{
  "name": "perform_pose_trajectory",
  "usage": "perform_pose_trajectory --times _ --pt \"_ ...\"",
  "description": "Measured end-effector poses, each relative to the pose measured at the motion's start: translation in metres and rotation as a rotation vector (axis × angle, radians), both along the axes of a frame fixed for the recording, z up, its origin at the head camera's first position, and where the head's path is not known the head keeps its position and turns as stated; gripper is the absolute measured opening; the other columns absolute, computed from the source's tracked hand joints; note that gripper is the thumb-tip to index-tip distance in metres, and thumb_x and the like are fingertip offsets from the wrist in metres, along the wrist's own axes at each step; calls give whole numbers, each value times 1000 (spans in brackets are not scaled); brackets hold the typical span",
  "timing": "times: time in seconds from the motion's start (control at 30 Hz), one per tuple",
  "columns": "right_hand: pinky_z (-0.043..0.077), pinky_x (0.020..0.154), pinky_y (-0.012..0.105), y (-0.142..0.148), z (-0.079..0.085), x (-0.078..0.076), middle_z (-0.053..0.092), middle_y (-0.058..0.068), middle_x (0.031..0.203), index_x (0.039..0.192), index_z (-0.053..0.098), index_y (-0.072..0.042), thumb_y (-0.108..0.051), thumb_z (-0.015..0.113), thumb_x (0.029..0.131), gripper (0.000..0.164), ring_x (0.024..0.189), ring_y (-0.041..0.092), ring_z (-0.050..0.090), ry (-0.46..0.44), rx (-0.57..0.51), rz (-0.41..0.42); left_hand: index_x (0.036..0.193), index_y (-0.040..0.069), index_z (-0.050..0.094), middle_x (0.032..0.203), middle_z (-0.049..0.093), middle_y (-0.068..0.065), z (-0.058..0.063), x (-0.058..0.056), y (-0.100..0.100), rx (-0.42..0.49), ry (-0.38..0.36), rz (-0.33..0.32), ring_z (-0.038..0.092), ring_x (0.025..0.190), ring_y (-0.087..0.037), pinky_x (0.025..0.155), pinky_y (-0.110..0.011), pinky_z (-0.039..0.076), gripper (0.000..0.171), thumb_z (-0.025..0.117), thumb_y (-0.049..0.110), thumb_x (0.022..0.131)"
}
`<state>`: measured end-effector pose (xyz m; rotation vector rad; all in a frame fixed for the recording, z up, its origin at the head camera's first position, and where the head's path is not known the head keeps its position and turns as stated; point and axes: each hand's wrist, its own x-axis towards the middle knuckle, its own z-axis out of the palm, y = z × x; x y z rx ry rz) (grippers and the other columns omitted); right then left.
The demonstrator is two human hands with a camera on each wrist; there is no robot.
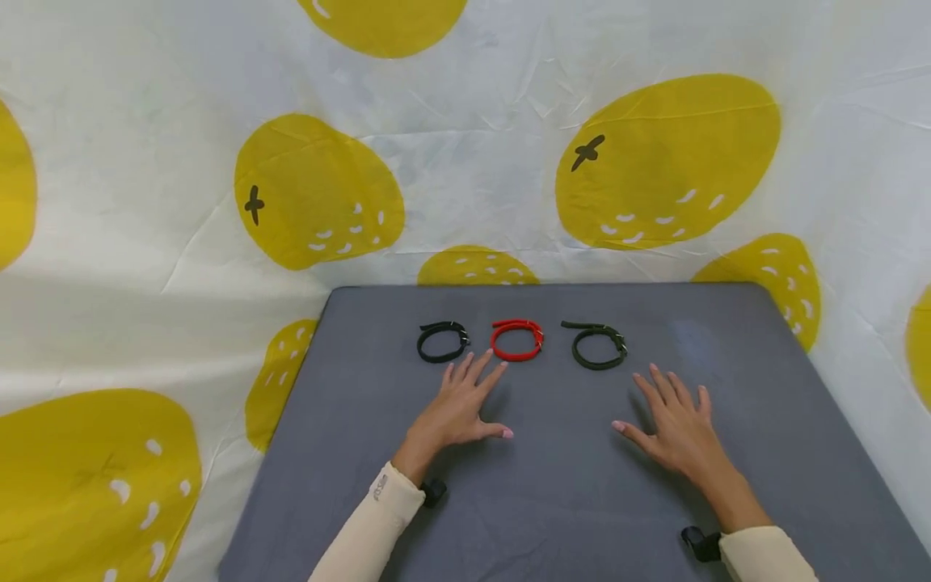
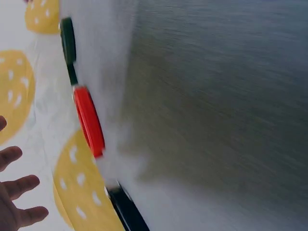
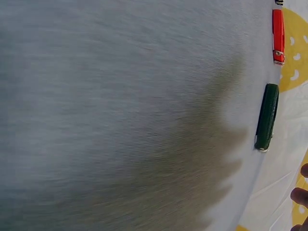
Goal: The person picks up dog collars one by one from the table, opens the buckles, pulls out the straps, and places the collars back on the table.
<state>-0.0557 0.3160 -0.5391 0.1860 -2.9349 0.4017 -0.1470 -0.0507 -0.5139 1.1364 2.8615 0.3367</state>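
Backdrop: white cloth (image 1: 480,178) with big yellow fruit shapes (image 1: 669,162), standing behind the flat grey table (image 1: 553,509).
Straps: near the far table edge lie, from left to right, a black looped buckle strap (image 1: 440,359), a bright red looped buckle strap (image 1: 516,356) and a dark green looped buckle strap (image 1: 598,366), apart from each other.
Left hand (image 1: 457,406): fingers spread, holding nothing, near the black and red straps.
Right hand (image 1: 676,432): fingers spread, also holding nothing, near the green strap.
Handling: for a secure hold, it seems better to lower the fingertips gently and pinch the round part, not the loose tail (image 1: 575,325).

Free tabletop (image 1: 567,493) before 3 buckled straps (image 1: 516,356)
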Motion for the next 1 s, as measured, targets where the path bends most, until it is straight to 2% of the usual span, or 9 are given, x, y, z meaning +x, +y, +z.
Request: perform_pose_trajectory --times 0.17,0.3,0.43,0.57,0.63,0.73,0.8,0.87,1.0 --pt "9 98 72 -7 -1 -22 31 19 148 144 37 -13 -68 61 77 89 131 44 28 2 19 5 152 33 6 158 5 -1 -7 -24 32 -10 -32 -65 11 143 -32 107 -61 19 102 45 83 71" --pt "10 97 73 -11 -1 -41 28 21 149 144 36 -11 -69 56 80 89 132 45 26 -54 31 5 152 34 6 158 6 -1 -16 -39 57 -8 -65 -108 13 143 -30 109 -59 18 95 41 80 76" --pt "12 98 73 -15 -1 -68 25 23 150 145 36 -9 -70 50 83 88 133 46 25 -153 9 4 152 30 13 158 7 -2 -23 -53 84 -1 -88 -126 16 143 -26 111 -55 18 88 41 74 82" --pt "24 98 69 -20 -7 -98 32 25 146 141 38 -1 -58 51 90 78 129 47 32 -197 -17 -10 151 23 24 155 20 -9 -34 -66 110 20 -64 -120 28 139 -24 107 -50 29 72 44 59 92" --pt "34 93 64 -24 -14 -110 45 27 135 134 45 3 -46 56 92 66 120 47 44 -150 -17 -25 148 19 32 150 31 -11 -41 -70 122 43 -36 -104 38 133 -25 101 -47 38 62 49 48 95" --pt "46 78 57 -37 -29 -122 60 25 107 114 58 7 -29 66 89 44 96 44 58 3 8 -44 142 16 41 139 44 -9 -51 -73 136 53 3 -44 47 124 -24 91 -44 45 52 54 36 96" --pt "48 66 54 -48 -38 -127 61 22 87 97 65 7 -20 73 83 31 79 41 61 115 34 -62 138 14 46 132 49 -7 -59 -76 143 60 46 -2 50 119 -23 86 -42 47 47 56 31 95" --pt "49 60 52 -56 -47 -130 59 18 78 87 67 5 -15 77 79 24 70 39 60 197 67 -81 135 15 49 128 52 -5 -66 -77 150 46 76 45 52 116 -21 85 -40 47 45 57 30 94" --pt "48 56 49 -66 -55 -130 57 15 73 79 69 1 -9 80 73 16 65 35 58 262 115 -100 132 14 52 124 54 -5 -78 -80 163 28 122 118 53 113 -20 86 -39 46 41 59 23 92"
